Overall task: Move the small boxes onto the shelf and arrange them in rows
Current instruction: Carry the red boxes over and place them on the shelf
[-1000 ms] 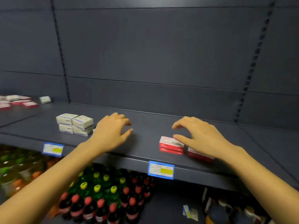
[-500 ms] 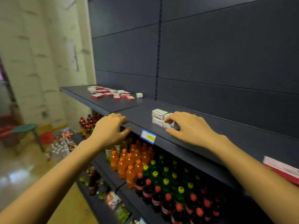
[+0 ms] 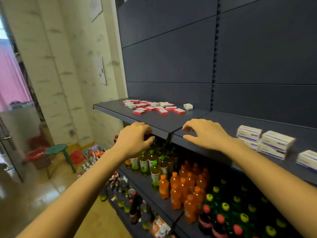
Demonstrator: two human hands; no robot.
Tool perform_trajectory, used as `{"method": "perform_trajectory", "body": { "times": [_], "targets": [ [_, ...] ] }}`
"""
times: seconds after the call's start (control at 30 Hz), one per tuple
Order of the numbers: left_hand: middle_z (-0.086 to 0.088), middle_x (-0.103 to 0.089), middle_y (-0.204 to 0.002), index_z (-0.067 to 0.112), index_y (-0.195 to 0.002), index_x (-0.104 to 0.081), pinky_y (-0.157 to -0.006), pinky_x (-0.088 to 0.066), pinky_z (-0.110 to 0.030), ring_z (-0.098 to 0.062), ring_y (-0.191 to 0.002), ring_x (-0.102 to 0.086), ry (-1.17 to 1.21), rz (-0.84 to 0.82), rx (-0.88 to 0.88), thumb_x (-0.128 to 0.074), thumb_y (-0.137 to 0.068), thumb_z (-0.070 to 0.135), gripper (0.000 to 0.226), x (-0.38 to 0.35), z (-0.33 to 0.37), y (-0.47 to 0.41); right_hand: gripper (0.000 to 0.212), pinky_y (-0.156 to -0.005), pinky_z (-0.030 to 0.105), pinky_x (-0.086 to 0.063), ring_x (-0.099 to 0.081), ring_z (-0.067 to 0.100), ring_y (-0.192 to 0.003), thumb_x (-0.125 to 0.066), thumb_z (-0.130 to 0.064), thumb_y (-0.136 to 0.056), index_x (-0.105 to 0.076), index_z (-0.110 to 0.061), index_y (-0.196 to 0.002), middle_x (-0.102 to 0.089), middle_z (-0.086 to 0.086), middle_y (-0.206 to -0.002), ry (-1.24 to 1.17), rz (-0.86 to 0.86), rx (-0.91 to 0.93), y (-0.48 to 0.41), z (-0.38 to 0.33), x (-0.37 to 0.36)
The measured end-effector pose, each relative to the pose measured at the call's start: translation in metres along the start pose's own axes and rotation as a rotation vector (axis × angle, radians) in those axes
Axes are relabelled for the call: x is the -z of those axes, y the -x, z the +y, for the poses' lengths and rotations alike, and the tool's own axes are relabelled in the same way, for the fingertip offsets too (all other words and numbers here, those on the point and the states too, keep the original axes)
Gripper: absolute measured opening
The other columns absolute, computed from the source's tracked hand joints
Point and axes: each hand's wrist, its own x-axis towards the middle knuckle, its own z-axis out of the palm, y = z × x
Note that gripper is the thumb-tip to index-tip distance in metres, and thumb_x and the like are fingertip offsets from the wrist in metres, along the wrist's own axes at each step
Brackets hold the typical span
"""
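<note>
- Reaching forward with both bare arms, a person faces a dark grey shelf (image 3: 173, 122) in a shop.
- Left hand (image 3: 135, 137) hangs at the shelf's front edge, fingers loosely curled downward, holding nothing.
- Right hand (image 3: 205, 134) hovers just over the front of the shelf, fingers spread and slightly bent, thumb held apart, also holding nothing.
- Scattered small boxes (image 3: 154, 107), red and white, lie flat at the far left of the shelf, well beyond both hands. Their long axes point in many directions, with no row formed.
- One lone white box (image 3: 188, 106) sits just right of that scatter, near the back panel, its long axis roughly along the shelf.
- Stacked white boxes (image 3: 265, 142) with blue stripes stand to the right of the right hand, two high in two side-by-side piles. Their long sides face the front edge, so their long axes run roughly along the shelf.
- Another white box (image 3: 307, 160) lies further right, partly cut off by the frame edge.
- Lower shelves hold green-capped bottles (image 3: 155, 166) and orange bottles (image 3: 181, 189).
- Off to the left, a green stool (image 3: 56, 149) stands on the floor.
</note>
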Motion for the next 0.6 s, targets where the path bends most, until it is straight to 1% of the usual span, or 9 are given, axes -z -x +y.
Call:
{"method": "perform_trajectory", "body": {
  "times": [0.13,0.23,0.3,0.43,0.5,0.6],
  "targets": [
    [0.001,-0.063,-0.106,0.018,-0.107,-0.061,-0.067,-0.036,-0.021,-0.013,-0.096,-0.055,0.03,-0.008,-0.029,-0.051,-0.088,0.041,0.031,-0.011,-0.053,-0.012,0.033,-0.084,0.035,-0.046,-0.054,0.015,-0.111,-0.049,-0.042,-0.091,-0.054,-0.028,-0.12,-0.058,-0.008,-0.122,-0.01,-0.019,-0.038,-0.046,-0.022,-0.022],
    [0.0,-0.063,-0.105,0.018,-0.106,-0.061,-0.067,-0.034,-0.02,-0.012,-0.095,-0.054,0.045,-0.013,-0.025,-0.05,-0.089,0.041,0.03,-0.02,-0.085,-0.026,0.032,-0.076,0.03,-0.044,-0.055,0.014,-0.107,-0.05,-0.043,-0.09,-0.054,-0.028,-0.119,-0.058,-0.007,-0.119,0.015,-0.031,-0.044,-0.076,-0.028,-0.036],
    [0.0,-0.063,-0.106,0.018,-0.106,-0.061,-0.067,-0.036,-0.019,-0.012,-0.095,-0.054,0.065,-0.013,-0.018,-0.05,-0.089,0.04,0.031,-0.029,-0.104,-0.036,0.032,-0.073,0.027,-0.041,-0.055,0.014,-0.106,-0.05,-0.043,-0.09,-0.054,-0.028,-0.118,-0.059,-0.007,-0.119,0.031,-0.036,-0.051,-0.097,-0.027,-0.045],
    [0.0,-0.063,-0.109,0.017,-0.109,-0.061,-0.072,-0.041,-0.021,-0.012,-0.099,-0.054,0.102,-0.018,-0.001,-0.049,-0.089,0.041,0.033,-0.05,-0.136,-0.065,0.032,-0.073,0.027,-0.04,-0.055,0.013,-0.106,-0.05,-0.043,-0.09,-0.055,-0.028,-0.118,-0.059,-0.007,-0.119,0.035,-0.063,-0.079,-0.139,-0.022,-0.063],
    [-0.001,-0.062,-0.112,0.017,-0.11,-0.06,-0.073,-0.041,-0.022,-0.013,-0.1,-0.054,0.106,-0.02,0.002,-0.049,-0.089,0.041,0.034,-0.062,-0.153,-0.083,0.032,-0.073,0.027,-0.04,-0.055,0.014,-0.106,-0.05,-0.043,-0.09,-0.056,-0.028,-0.117,-0.06,-0.008,-0.119,0.045,-0.053,-0.098,-0.164,-0.017,-0.071],
    [0.0,-0.062,-0.113,0.017,-0.109,-0.061,-0.076,-0.043,-0.025,-0.013,-0.102,-0.054,0.118,-0.005,-0.008,-0.049,-0.089,0.041,0.034,-0.08,-0.177,-0.114,0.032,-0.078,0.032,-0.044,-0.057,0.021,-0.107,-0.049,-0.044,-0.089,-0.06,-0.023,-0.11,-0.061,-0.003,-0.118,0.1,-0.066,-0.153,-0.204,-0.004,-0.084]
  ]
}}
